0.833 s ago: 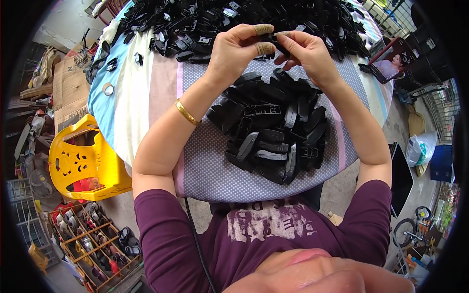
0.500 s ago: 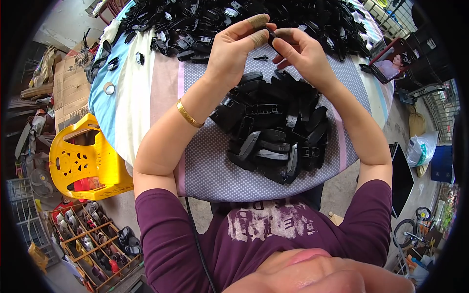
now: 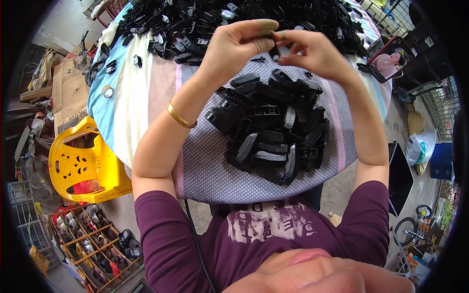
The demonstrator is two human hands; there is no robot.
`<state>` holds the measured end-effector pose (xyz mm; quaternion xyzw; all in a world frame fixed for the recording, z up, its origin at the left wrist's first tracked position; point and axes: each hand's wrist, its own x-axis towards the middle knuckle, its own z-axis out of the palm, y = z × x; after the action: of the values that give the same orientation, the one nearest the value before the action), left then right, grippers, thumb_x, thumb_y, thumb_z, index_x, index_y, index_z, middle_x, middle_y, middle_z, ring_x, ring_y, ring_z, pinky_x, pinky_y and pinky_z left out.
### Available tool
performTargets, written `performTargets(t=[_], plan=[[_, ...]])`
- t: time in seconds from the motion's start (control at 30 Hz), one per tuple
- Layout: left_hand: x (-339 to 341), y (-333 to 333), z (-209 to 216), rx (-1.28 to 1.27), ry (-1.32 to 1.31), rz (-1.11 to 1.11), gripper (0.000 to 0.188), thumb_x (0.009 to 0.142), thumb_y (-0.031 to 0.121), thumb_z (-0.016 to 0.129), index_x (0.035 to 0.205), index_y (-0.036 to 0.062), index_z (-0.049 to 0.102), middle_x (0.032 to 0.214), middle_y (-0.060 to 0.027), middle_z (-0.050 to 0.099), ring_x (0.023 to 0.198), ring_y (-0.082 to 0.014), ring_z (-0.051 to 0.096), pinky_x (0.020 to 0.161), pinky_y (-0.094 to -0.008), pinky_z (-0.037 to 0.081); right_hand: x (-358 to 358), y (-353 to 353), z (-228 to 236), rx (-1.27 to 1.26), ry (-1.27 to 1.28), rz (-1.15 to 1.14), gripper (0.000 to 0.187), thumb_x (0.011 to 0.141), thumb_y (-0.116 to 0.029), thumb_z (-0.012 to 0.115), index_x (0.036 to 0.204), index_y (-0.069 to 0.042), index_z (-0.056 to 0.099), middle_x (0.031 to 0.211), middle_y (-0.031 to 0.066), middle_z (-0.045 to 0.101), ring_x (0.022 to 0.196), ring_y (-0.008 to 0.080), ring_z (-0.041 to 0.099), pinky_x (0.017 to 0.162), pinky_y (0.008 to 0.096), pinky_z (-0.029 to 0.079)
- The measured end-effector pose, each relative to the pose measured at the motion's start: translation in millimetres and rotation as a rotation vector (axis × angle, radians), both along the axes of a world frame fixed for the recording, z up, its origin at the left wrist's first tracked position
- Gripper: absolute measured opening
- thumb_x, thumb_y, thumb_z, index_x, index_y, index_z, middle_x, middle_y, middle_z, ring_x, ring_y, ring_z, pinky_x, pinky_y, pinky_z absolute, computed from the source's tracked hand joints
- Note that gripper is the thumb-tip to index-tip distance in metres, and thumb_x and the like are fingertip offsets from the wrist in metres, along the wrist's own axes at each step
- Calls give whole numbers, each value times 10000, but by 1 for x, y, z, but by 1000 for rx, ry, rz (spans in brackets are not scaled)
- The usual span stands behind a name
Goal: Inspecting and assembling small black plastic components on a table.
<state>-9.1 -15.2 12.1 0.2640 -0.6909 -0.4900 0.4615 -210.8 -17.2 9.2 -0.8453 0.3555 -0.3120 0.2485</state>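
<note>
My left hand (image 3: 234, 46) and my right hand (image 3: 312, 51) are raised together above the table, fingertips meeting on one small black plastic part (image 3: 273, 43). A gold bangle (image 3: 180, 116) circles my left wrist. Below the hands lies a heap of black plastic clips (image 3: 273, 127) on the grey dotted cloth (image 3: 210, 171). A much bigger pile of similar black pieces (image 3: 220, 17) covers the far side of the table.
A pale blue and white cloth (image 3: 124, 102) covers the table's left part, with a small ring (image 3: 107, 91) on it. A yellow plastic chair (image 3: 83, 163) stands at the left, a rack of shoes (image 3: 93, 244) below it. A bicycle (image 3: 415, 229) is at the lower right.
Both hands have stayed together above the heap, shifting the small black part slightly between the fingertips. The piles have not moved.
</note>
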Motion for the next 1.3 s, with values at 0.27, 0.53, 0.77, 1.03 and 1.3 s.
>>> performTargets(t=[0.27, 0.53, 0.77, 1.03, 1.3], plan=[[-17, 8, 20, -322, -701, -223, 291, 706, 189, 691, 960, 51, 654, 809, -151, 651, 704, -236, 626, 679, -305, 495, -97, -49, -20, -221, 376, -440, 356, 731, -90, 608, 1083, -50, 579, 920, 95, 600, 714, 184, 586, 670, 272, 474], [-75, -55, -26, -794, -904, 368, 296, 697, 261, 701, 863, 40, 596, 842, -135, 605, 755, -282, 612, 654, -349, 501, -55, -46, -39, -414, 360, -472, 232, 727, -179, 653, 926, -69, 608, 860, 97, 586, 779, 279, 595, 704, 342, 481], [-79, -38, -30, -506, -1013, 385, 365, 709, 136, 652, 1021, 38, 491, 910, -192, 570, 843, -356, 585, 724, -395, 491, -69, -57, -39, -340, 199, -325, 238, 748, -119, 620, 969, -34, 617, 836, 78, 609, 715, 166, 609, 630, 274, 485], [-38, -22, -35, -552, -818, 248, 310, 693, 41, 543, 1001, 33, 507, 909, -178, 562, 856, -338, 566, 776, -398, 460, -48, -75, -47, -413, 341, -794, 414, 740, -410, 645, 1005, -93, 629, 747, 96, 647, 689, 251, 628, 623, 325, 487], [18, -24, -19, 117, -130, 144, 265, 778, 63, 590, 1036, 7, 614, 1024, -81, 591, 656, -73, 513, 630, -194, 454, -60, -84, -46, -307, 97, -655, 452, 712, -347, 692, 1032, -37, 612, 728, 58, 620, 629, 129, 565, 629, 239, 459]])
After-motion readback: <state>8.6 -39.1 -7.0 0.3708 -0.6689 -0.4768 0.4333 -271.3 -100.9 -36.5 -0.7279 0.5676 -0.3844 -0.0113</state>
